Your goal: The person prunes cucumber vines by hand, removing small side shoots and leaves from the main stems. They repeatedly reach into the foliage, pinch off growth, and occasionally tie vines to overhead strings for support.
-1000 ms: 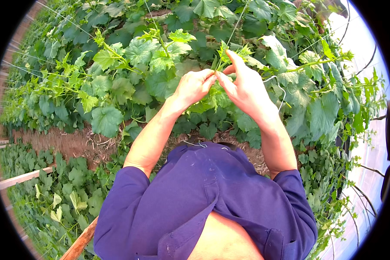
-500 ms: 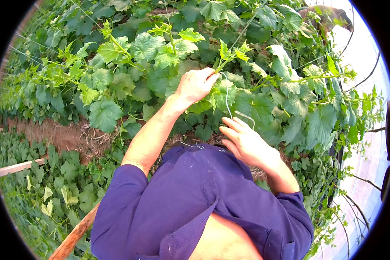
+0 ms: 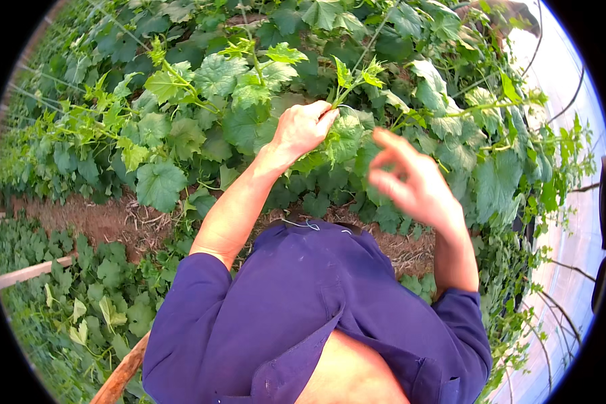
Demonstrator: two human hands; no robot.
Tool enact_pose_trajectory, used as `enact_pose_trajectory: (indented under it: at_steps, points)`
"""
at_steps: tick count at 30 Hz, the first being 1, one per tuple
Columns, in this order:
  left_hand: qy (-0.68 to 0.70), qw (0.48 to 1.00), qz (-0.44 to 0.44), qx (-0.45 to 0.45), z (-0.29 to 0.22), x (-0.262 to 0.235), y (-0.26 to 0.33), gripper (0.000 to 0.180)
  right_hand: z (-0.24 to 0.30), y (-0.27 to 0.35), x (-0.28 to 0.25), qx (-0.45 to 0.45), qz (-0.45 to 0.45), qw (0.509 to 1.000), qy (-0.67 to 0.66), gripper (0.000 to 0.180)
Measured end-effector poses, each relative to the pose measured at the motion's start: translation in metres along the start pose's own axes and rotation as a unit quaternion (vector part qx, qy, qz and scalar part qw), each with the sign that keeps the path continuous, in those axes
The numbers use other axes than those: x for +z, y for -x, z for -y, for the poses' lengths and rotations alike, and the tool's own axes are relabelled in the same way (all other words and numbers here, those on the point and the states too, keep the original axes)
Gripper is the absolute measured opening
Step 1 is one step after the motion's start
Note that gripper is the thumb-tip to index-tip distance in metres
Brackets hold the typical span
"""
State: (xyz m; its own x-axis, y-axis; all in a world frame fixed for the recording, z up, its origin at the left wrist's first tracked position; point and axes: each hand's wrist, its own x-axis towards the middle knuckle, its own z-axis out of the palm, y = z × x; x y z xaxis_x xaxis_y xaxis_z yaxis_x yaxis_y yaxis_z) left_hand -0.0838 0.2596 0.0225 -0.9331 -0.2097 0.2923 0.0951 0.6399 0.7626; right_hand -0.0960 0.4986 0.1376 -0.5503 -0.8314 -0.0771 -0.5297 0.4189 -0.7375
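My left hand (image 3: 301,128) reaches forward into the vines. Its thumb and fingers pinch the stem of a vine shoot (image 3: 347,77) just below the bright green tip leaves. Beside it on the right, my right hand (image 3: 417,185) is raised in front of the foliage, blurred by motion. Its index finger and thumb are spread apart, and I see nothing between them. A thin taut string (image 3: 378,35) rises behind the shoot tip. Pale bits of cord (image 3: 304,225) lie at the waist of my dark blue clothing.
Dense leafy vines (image 3: 161,182) fill the far side, with more shoots to both sides. Bare soil (image 3: 108,222) runs between the rows. At lower left are a wooden pole (image 3: 121,374) and a pale board (image 3: 30,274). Plastic sheeting (image 3: 552,229) with thin dark branches lines the right.
My right hand has risen and moved right, away from its place over my lap. The pale cord that hung between the hands no longer shows. My left hand keeps its pinch.
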Motion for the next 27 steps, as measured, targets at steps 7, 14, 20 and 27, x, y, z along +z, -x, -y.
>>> enact_pose_trajectory:
  at_steps: [7,14,20,27]
  points:
    - [0.104,0.994,-0.033,0.004,-0.014,0.005,0.004,0.021,-0.008,-0.071,-0.013,-0.021,-0.084,0.969,-0.233,0.022]
    - [0.035,0.978,-0.069,0.196,-0.002,0.001,0.009,0.015,-0.022,-0.097,-0.043,0.005,-0.195,0.94,-0.281,0.023]
    - [-0.104,0.969,-0.02,0.223,-0.004,-0.007,0.002,0.014,0.012,-0.102,-0.077,-0.07,-0.173,0.982,0.0,0.019]
    - [-0.059,0.985,-0.064,0.149,-0.019,-0.012,-0.011,0.016,0.037,-0.08,-0.007,-0.154,-0.225,0.954,0.121,0.015]
